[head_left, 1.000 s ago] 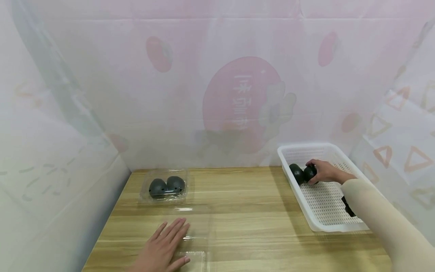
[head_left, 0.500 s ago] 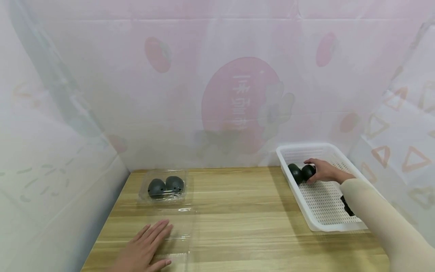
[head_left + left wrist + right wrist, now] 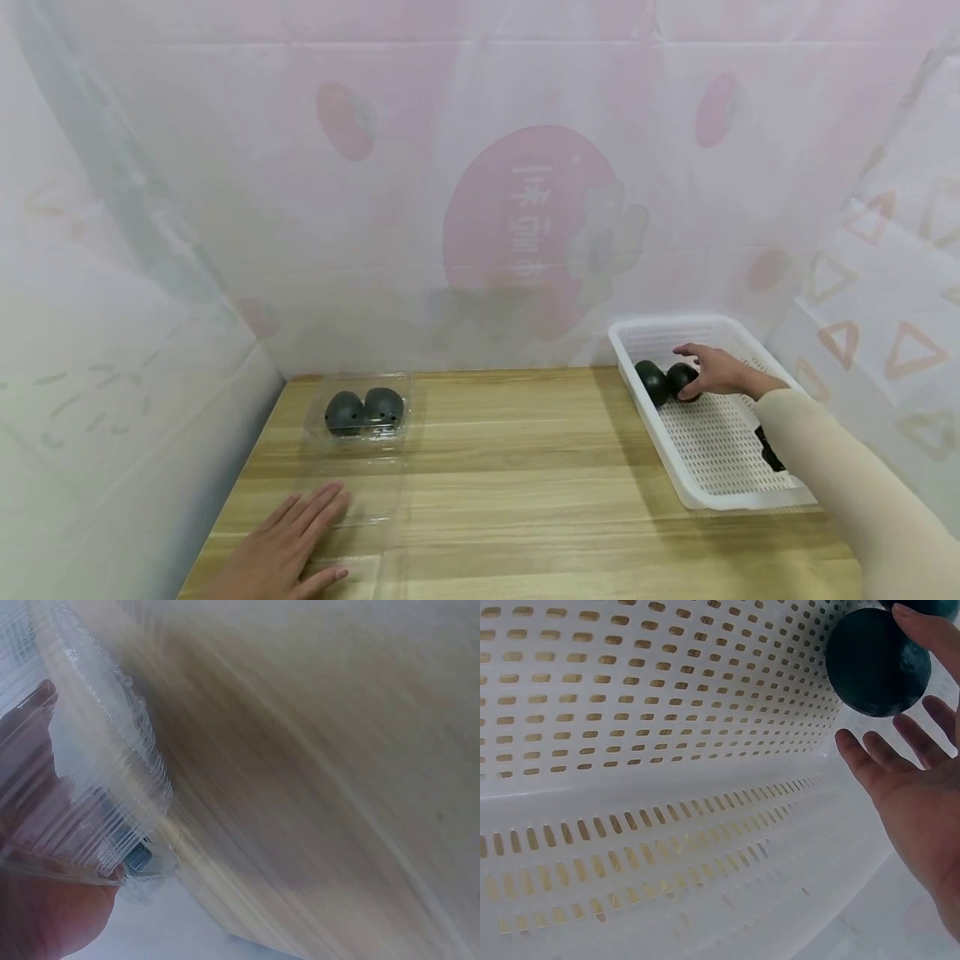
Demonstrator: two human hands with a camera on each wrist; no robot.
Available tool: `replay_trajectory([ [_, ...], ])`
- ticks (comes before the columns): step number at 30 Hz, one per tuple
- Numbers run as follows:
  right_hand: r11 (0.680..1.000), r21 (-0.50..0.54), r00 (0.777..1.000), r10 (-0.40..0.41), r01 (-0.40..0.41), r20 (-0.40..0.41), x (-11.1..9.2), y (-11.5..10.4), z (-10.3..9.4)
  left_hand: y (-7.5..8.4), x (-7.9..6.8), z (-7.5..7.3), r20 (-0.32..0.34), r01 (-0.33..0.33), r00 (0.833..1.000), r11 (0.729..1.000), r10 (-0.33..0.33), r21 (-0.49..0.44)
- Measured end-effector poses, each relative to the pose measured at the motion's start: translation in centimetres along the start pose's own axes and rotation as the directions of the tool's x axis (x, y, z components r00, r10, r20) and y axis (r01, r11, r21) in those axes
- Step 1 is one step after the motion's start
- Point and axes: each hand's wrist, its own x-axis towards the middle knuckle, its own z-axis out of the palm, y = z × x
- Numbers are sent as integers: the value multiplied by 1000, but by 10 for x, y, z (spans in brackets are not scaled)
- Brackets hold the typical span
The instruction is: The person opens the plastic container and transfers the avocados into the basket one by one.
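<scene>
In the head view my left hand (image 3: 281,537) lies flat, fingers straight, on a clear plastic container (image 3: 367,492) on the table's left side. The left wrist view shows clear ribbed plastic (image 3: 120,787) against this hand. My right hand (image 3: 716,372) reaches into a white perforated basket (image 3: 705,500) at the right. There its thumb is at a dark green, avocado-like ball (image 3: 681,380), while in the right wrist view the other fingers (image 3: 859,754) stand apart from that ball. A second such ball (image 3: 651,383) lies against it on the left.
Behind the left hand stands another clear container (image 3: 318,429) holding two dark balls (image 3: 363,411). A small black object (image 3: 768,450) shows beside the right sleeve. Printed sheets (image 3: 547,225) enclose the wooden table (image 3: 525,467) at the back and sides.
My left hand has slid left, and the clear plastic under it has shifted left too. The right hand's fingers have loosened and lifted from the nearer ball, which stays in the basket.
</scene>
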Motion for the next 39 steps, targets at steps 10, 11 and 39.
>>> replay_trajectory([
  [10,1000,-14,999,2,-3,-33,-4,-2,-12,-17,-15,0,-13,9,1000,1000,-10,-5],
  [11,1000,-19,999,3,-3,-33,-4,-2,-13,-19,-16,-1,-12,10,1000,1000,-10,2],
  [39,1000,-15,984,18,-21,-175,-2,-45,-40,-47,18,-47,16,126,992,968,-125,-219],
])
